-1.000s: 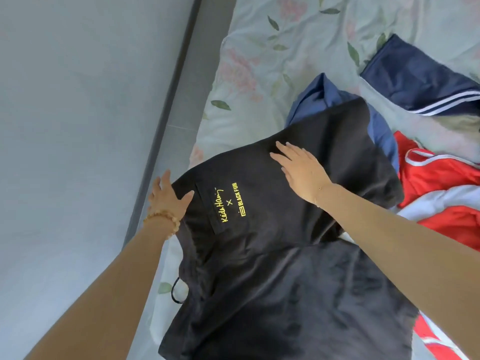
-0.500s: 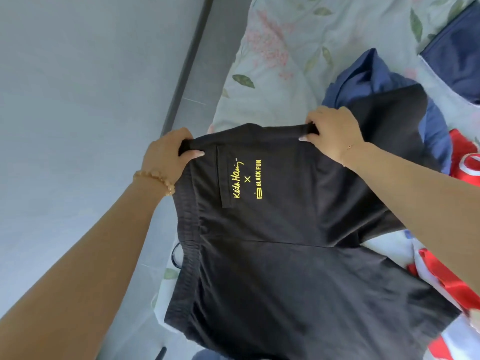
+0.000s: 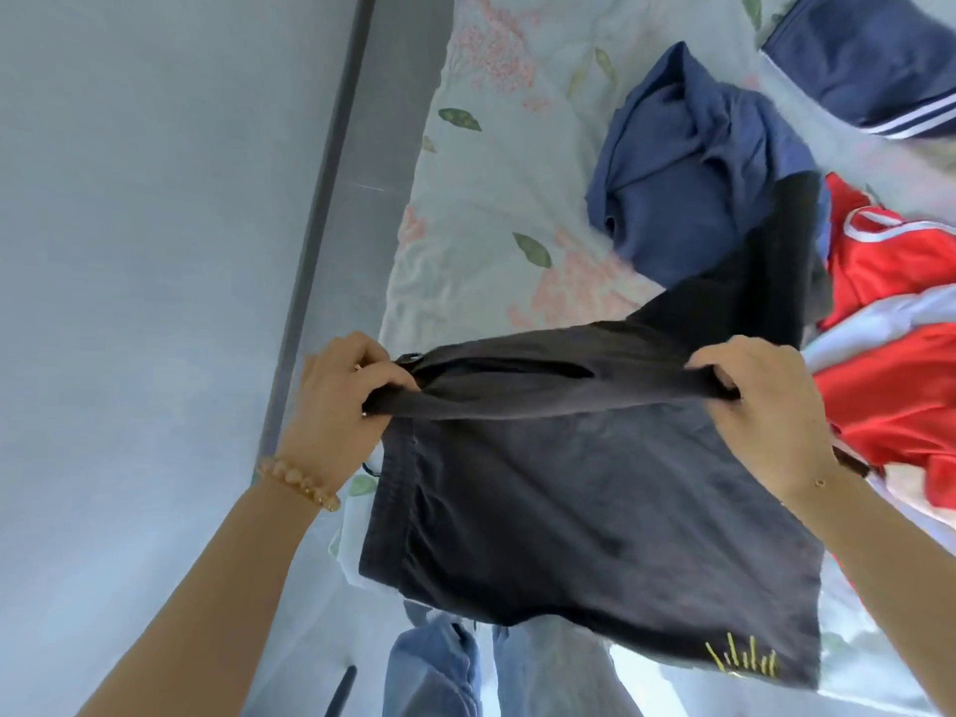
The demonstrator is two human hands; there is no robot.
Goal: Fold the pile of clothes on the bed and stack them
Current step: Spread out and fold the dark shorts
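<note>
1. The person holds a pair of black shorts (image 3: 584,514) lifted off the floral bedsheet (image 3: 496,209), the far edge gathered into a taut ridge between the two hands, probably to bring it over as a fold.
2. The left hand (image 3: 346,390) grips the waistband end of that ridge, fingers curled round the cloth with the thumb on top; a beaded bracelet (image 3: 300,483) sits on its wrist.
3. The right hand (image 3: 760,401) grips the other end, fingers bent over the fold and pinching it against the thumb.
4. Holding both ends apart keeps the cloth stretched, so the fold line stays straight and the lower half hangs flat toward the person.
5. Beyond the black shorts lies a crumpled blue garment (image 3: 693,168); one black leg still trails toward it.
6. To the right of the black shorts lies a red and white garment (image 3: 900,302), and farther off a navy piece with white stripes (image 3: 874,59).
7. None of these looks folded, so the task seems to be early.
</note>
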